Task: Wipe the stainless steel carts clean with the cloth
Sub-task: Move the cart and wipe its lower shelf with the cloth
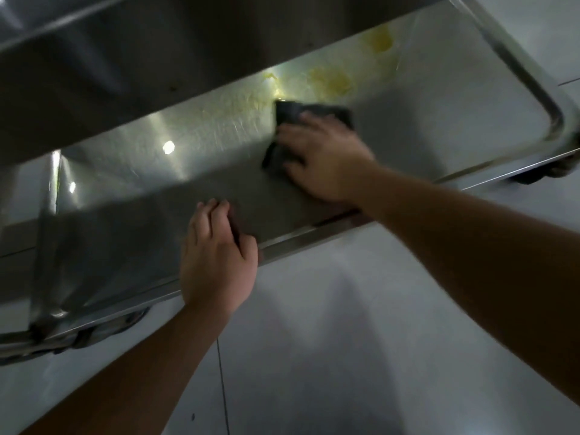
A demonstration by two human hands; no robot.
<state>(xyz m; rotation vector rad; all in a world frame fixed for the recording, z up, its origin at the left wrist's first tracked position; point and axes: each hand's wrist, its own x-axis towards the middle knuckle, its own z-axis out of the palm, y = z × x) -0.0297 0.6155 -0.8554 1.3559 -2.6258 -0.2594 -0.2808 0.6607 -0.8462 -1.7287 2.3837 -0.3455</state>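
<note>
1. I am looking down at the lower shelf (439,127) of a stainless steel cart, a flat brushed-metal tray with a raised rolled rim and rounded corners.
2. My right hand (323,161) lies palm down on a dark grey cloth (314,113), fingers spread and pressing it flat against the shelf rather than curling round it.
3. The cloth is folded and soft-looking, its far edge showing beyond my fingertips and a fold sticking out to the left of my hand.
4. Just beyond the cloth, yellow smears (329,80) streak the metal, greasy and patchy, with another blot (378,40) further toward the far right corner.
5. My left hand (216,255) rests on the near rim (301,237) of the shelf, fingers bent over the edge onto the shelf surface; it holds nothing loose.
6. The upper shelf (125,67) of the cart overhangs the far part, dark on its underside, hiding the back of the lower shelf.
7. An upright metal post (47,233) stands at the left corner, blurred.
8. A dark caster (546,171) shows under the right corner.
9. Below the shelf, the pale tiled floor (345,356) shows a thin grout line.
10. Bright spots of light glare on the metal at left.
</note>
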